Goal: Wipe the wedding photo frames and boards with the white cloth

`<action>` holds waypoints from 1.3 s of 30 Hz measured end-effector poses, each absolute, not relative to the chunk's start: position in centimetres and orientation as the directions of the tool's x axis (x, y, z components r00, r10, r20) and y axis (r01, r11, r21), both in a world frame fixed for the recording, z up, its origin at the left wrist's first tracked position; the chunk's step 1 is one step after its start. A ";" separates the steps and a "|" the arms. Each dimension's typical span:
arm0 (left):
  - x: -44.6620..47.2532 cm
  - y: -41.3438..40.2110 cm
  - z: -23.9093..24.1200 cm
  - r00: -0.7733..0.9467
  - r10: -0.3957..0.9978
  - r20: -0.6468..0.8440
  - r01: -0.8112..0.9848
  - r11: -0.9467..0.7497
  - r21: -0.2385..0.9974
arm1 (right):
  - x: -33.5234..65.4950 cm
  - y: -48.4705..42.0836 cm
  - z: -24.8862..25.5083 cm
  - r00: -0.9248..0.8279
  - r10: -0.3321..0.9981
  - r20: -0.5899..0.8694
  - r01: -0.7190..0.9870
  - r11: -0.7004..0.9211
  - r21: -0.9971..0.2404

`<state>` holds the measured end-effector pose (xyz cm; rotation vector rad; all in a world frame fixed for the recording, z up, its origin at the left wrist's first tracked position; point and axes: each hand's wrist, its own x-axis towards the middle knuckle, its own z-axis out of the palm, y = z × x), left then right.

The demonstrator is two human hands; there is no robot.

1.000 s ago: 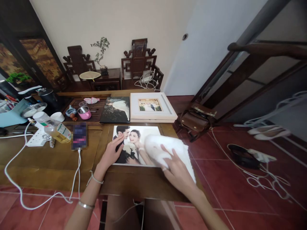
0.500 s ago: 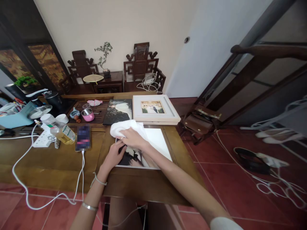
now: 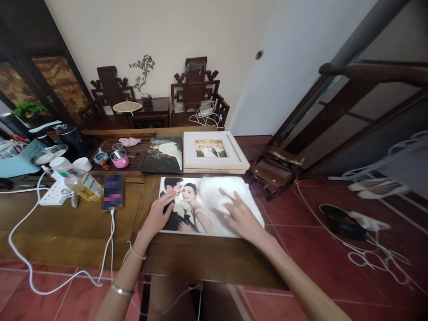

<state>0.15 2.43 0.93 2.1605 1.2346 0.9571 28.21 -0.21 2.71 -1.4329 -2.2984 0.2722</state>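
Clock face centred on the print; twelve points away from the wearer.

Item: wedding portrait print [image 3: 200,225], unframed, lying flat, picture side up, on the wooden table [image 3: 207,258], directly before the wearer.

Item: white terry towel [image 3: 249,191], between two and three o'clock, spread over the print's right part and reaching past its edge.

Left hand [image 3: 162,211]: at nine o'clock, fingers extended and resting on the print; gripping nothing.

Right hand [image 3: 239,214]: at three o'clock, fingers spread upon the towel. Blurred here; whether the thumb pinches a fold cannot be told.

Adjacent: black-edged canvas print [image 3: 163,155], eleven o'clock; white picture frame [image 3: 212,149], near twelve; charging phone [image 3: 113,192], nine.

Step in hand, by judgement: wiping the portrait's surface, left hand steadying. The next move likely calls for light, flat towel pressure along the right edge, the left hand bracing against slippage.
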 end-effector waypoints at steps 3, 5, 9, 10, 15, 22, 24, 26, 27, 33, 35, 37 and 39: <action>0.0 2.6 0.7 0.379 0.869 0.318 0.553 -0.489 0.675 | 28.2 -5.1 2.8 -0.466 0.857 0.219 0.783 0.515 -0.348; -0.1 2.8 0.6 0.408 0.864 0.293 0.565 -0.492 0.662 | 27.8 -7.8 3.4 -0.558 0.809 0.187 0.740 0.587 -0.330; -0.3 2.9 0.7 0.447 0.855 0.263 0.579 -0.501 0.644 | 27.5 -9.4 4.3 -0.677 0.724 0.132 0.655 0.674 -0.341; -0.3 2.8 0.8 0.444 0.856 0.265 0.588 -0.501 0.635 | 27.6 -9.0 4.3 -0.690 0.712 0.131 0.639 0.684 -0.352; -0.2 2.5 0.8 0.444 0.859 0.255 0.635 -0.502 0.587 | 28.4 -3.6 3.8 -0.658 0.734 0.168 0.657 0.669 -0.348; -0.5 2.6 0.7 0.446 0.858 0.254 0.641 -0.505 0.578 | 28.1 5.6 3.0 -0.530 0.816 0.230 0.782 0.576 -0.240; -0.4 2.6 0.7 0.442 0.862 0.249 0.643 -0.498 0.582 | 27.8 6.5 2.9 -0.518 0.822 0.236 0.790 0.566 -0.235; -0.3 2.5 0.8 0.430 0.868 0.248 0.641 -0.487 0.594 | 27.7 6.0 2.8 -0.515 0.823 0.240 0.790 0.564 -0.240; -0.3 2.5 0.7 0.420 0.872 0.250 0.638 -0.480 0.603 | 27.6 5.3 2.8 -0.519 0.820 0.239 0.785 0.569 -0.245; -0.1 1.9 0.7 0.376 0.887 0.269 0.604 -0.455 0.654 | 27.5 -3.7 3.5 -0.599 0.765 0.237 0.693 0.643 -0.326; -0.2 1.8 0.8 0.381 0.885 0.268 0.605 -0.458 0.651 | 27.5 -6.1 3.9 -0.649 0.726 0.230 0.640 0.683 -0.351; -0.3 1.7 0.8 0.392 0.878 0.275 0.609 -0.471 0.638 | 27.5 -7.2 4.3 -0.688 0.693 0.214 0.603 0.711 -0.361; -0.3 1.7 0.9 0.401 0.870 0.286 0.611 -0.486 0.625 | 27.8 -6.8 4.4 -0.676 0.709 0.199 0.621 0.694 -0.363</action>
